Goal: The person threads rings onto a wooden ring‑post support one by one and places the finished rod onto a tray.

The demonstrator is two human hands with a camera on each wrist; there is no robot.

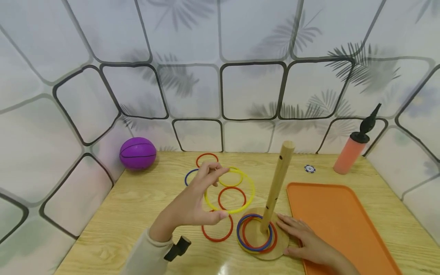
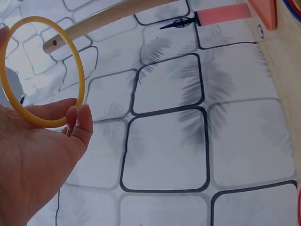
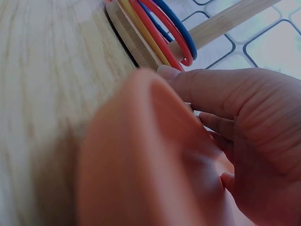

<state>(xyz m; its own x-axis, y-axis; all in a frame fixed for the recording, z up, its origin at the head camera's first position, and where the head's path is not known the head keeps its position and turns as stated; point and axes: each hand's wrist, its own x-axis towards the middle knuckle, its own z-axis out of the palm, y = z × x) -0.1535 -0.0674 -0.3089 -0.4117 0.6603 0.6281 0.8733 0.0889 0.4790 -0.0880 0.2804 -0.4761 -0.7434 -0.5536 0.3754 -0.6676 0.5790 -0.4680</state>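
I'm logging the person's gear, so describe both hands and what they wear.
The bare left hand emerges from a long cream fabric sleeve, with a small, chunky black device beside it. The right hand is bare, no sleeve in view.

Play corner; ball (image 1: 138,153), ring peg (image 1: 277,183), patterned walls (image 1: 254,91).

The left grip (image 1: 192,202) is raised, its thumb (image 1: 214,217) spread from bent fingers (image 1: 211,177). The right grip (image 1: 309,242) lies lower, fingers extended.

In the head view, the right hand (image 1: 307,241) and stacked rings (image 1: 238,231) partly hide the wooden base (image 1: 282,238); the bottom edge crops the orange tray (image 1: 330,214); the chip (image 1: 309,169) reads too small.
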